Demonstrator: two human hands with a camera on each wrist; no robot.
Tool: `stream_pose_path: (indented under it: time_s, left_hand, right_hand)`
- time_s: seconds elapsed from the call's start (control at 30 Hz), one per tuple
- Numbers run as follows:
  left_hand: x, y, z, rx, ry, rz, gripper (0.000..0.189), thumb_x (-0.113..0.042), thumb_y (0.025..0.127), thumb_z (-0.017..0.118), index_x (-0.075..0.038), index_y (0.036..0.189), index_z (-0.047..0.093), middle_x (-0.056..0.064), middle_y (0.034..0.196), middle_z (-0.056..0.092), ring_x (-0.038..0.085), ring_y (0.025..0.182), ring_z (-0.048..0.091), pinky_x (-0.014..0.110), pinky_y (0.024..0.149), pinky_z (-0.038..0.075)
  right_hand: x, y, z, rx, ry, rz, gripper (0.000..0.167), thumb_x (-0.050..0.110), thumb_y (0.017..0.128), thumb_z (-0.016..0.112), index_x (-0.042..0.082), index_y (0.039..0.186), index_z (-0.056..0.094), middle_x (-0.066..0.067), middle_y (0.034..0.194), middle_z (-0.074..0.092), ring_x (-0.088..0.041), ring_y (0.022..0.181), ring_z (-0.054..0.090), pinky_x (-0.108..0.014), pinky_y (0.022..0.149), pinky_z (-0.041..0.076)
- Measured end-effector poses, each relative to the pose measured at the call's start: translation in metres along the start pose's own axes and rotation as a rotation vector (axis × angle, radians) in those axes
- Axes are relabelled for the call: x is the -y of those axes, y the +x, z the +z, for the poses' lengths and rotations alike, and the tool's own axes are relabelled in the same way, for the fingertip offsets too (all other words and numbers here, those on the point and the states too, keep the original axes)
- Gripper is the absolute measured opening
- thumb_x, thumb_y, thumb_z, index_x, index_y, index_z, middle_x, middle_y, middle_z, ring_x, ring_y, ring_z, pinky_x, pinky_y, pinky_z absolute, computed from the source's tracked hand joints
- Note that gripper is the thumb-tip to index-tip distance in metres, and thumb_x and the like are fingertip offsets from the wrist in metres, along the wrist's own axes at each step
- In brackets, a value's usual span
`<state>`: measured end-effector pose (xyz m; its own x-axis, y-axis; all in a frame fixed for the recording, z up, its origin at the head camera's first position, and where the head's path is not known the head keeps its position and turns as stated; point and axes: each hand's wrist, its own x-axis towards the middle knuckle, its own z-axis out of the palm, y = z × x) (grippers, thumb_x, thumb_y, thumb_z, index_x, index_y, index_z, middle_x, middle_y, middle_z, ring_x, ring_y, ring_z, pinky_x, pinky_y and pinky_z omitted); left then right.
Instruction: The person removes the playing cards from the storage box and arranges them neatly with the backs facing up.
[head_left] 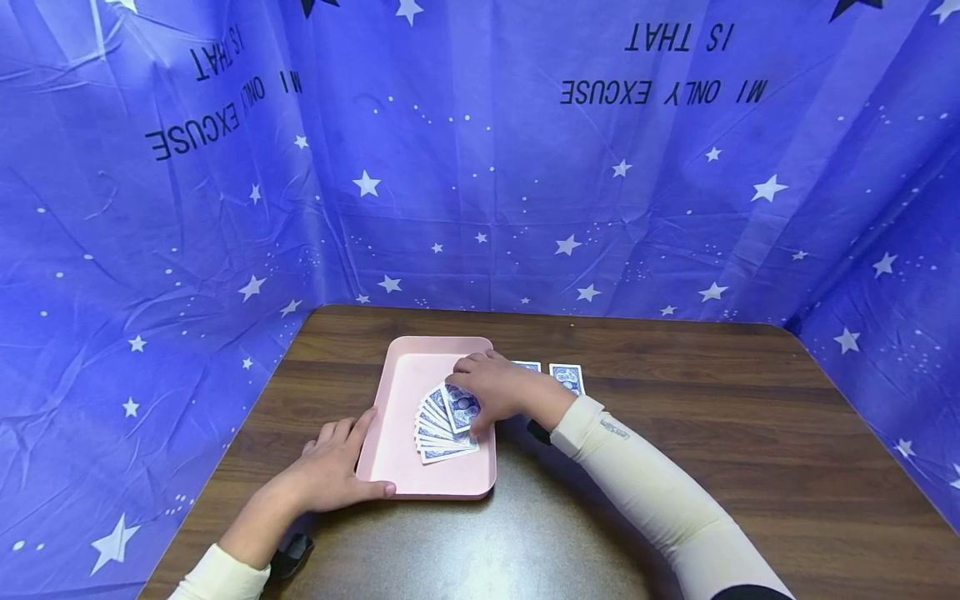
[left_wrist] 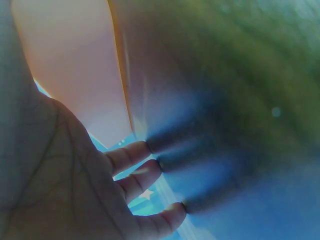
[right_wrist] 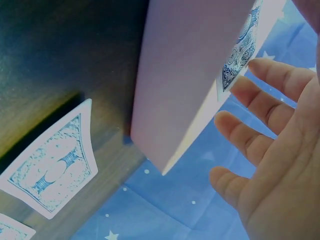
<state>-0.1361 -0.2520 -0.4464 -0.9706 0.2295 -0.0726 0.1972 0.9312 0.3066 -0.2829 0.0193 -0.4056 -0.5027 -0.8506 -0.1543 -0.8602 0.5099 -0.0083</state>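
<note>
A pink tray (head_left: pixel 397 367) lies on the table with a fan of blue-backed playing cards (head_left: pixel 438 433) inside it. My right hand (head_left: pixel 498 387) reaches over the tray's right rim and pinches the uppermost playing card (head_left: pixel 461 407) between thumb and fingers. In the right wrist view, the index fingertip meets the edge of that card (right_wrist: pixel 242 45). My left hand (head_left: pixel 330 467) rests against the tray's left side, its thumb at the near rim. The left wrist view shows the left hand's (left_wrist: pixel 55 165) other fingers extended beyond the tray; part of that view is blurred.
Right of the tray, two more blue-backed cards lie face down on the wooden table (head_left: pixel 712 450): one card (head_left: pixel 567 377) shows mostly, while another card (head_left: pixel 529 366) is partly behind my right hand. A blue star-patterned curtain (head_left: pixel 480 208) hangs around the table.
</note>
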Motion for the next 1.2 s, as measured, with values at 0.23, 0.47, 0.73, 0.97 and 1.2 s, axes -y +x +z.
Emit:
stream_pose_path:
  time_s: [0.23,0.47,0.73,0.97,1.2]
  left_hand:
    - [0.000,0.000,0.000,0.003,-0.001,-0.001,0.124,-0.080,0.068,0.068,-0.004,0.156,0.024,0.025,0.139,0.045,0.046,0.127,0.040,0.066,0.091,0.037]
    - [-0.002,-0.001,-0.001,-0.004,0.005,0.006,0.123,-0.078,0.068,0.069,-0.004,0.156,0.024,0.025,0.138,0.045,0.045,0.126,0.041,0.065,0.090,0.038]
    - [-0.003,-0.002,-0.002,-0.015,0.010,0.014,0.123,-0.078,0.069,0.069,-0.003,0.156,0.024,0.025,0.138,0.046,0.045,0.125,0.042,0.064,0.088,0.040]
    - [-0.003,-0.001,0.000,-0.017,0.008,0.014,0.122,-0.078,0.069,0.069,-0.004,0.155,0.024,0.025,0.138,0.046,0.045,0.125,0.042,0.064,0.089,0.039]
    - [-0.002,-0.001,0.001,-0.016,0.002,0.011,0.123,-0.079,0.069,0.068,-0.004,0.156,0.023,0.025,0.139,0.045,0.045,0.126,0.041,0.065,0.089,0.038]
  right_hand:
    - [0.000,-0.008,-0.009,-0.041,-0.003,-0.003,0.093,0.056,0.070,0.084,0.016,0.146,0.050,-0.003,0.138,0.051,-0.023,0.135,0.039,-0.051,0.114,0.023]
    - [-0.007,-0.022,-0.013,-0.066,0.065,0.041,0.090,0.051,0.070,0.086,0.016,0.145,0.051,-0.003,0.138,0.050,-0.022,0.135,0.038,-0.056,0.114,0.020]
    - [-0.025,-0.043,-0.011,-0.104,0.142,0.094,0.090,0.048,0.071,0.087,0.015,0.146,0.050,-0.007,0.140,0.050,-0.029,0.136,0.039,-0.058,0.114,0.017]
    - [-0.048,-0.063,0.004,-0.146,0.173,0.139,0.090,0.044,0.069,0.088,0.012,0.144,0.051,-0.007,0.137,0.052,-0.029,0.132,0.042,-0.053,0.114,0.021]
    - [-0.069,-0.089,0.016,-0.164,0.204,0.181,0.087,0.040,0.069,0.088,0.009,0.142,0.053,-0.010,0.137,0.053,-0.031,0.131,0.044,-0.052,0.112,0.024]
